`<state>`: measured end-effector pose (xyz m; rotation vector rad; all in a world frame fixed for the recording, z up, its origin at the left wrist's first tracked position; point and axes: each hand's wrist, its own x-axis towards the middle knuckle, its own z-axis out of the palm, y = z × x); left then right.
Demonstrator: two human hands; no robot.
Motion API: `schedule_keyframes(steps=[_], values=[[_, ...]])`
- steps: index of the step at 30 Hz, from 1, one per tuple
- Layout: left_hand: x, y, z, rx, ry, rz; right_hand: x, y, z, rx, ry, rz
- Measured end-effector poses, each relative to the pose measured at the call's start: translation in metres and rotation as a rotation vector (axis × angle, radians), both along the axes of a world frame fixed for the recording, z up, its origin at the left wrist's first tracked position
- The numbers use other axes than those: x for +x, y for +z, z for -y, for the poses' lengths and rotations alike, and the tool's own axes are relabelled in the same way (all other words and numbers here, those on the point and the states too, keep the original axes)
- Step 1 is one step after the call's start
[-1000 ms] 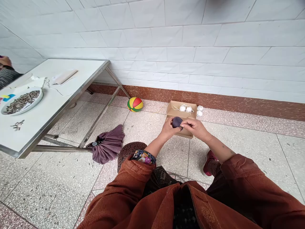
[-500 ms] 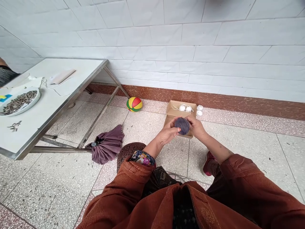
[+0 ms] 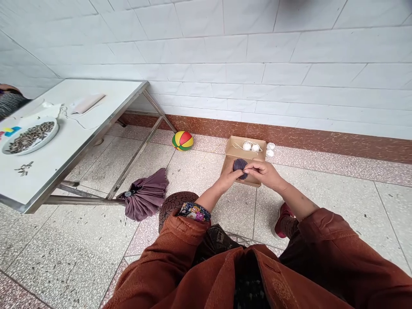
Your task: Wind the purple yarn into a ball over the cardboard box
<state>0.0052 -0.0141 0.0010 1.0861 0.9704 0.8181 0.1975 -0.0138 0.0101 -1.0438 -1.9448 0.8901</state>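
Note:
A dark purple-grey ball of yarn rests in my left hand, whose fingers curl around its left and lower side. My right hand is closed in a pinch against the ball's right edge, on the yarn there; the strand itself is too fine to make out. Below both hands an open cardboard box lies on the floor. Two white balls of yarn with loose cream strands sit in its far part.
More white balls lie right of the box, by the wall. Leftward are a striped ball, a purple cloth bag and a metal-framed table bearing a plate of sunflower seeds. Another person's sleeve shows at far left.
My right hand has shifted from holding the ball's side to a pinch on its right edge. The ball has moved slightly left in my left hand.

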Motion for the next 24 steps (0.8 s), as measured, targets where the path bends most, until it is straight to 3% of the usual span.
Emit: schedule_keyframes(steps=[4,9,14,19,24], values=[[0.002,-0.004,0.004,-0.064,-0.196,0.047,0.002,-0.008,-0.005,0.066,-0.027,-0.032],[0.005,-0.01,0.005,-0.155,-0.15,0.268,0.001,-0.008,-0.005,0.081,-0.103,-0.055],[0.006,-0.01,0.007,-0.181,-0.143,0.312,0.004,-0.005,-0.009,0.083,-0.168,-0.076],[0.002,0.002,0.012,-0.24,-0.265,0.436,0.002,-0.015,-0.012,-0.008,-0.242,-0.156],[-0.003,0.013,0.012,-0.217,-0.245,0.562,-0.004,-0.027,-0.01,-0.143,-0.194,-0.192]])
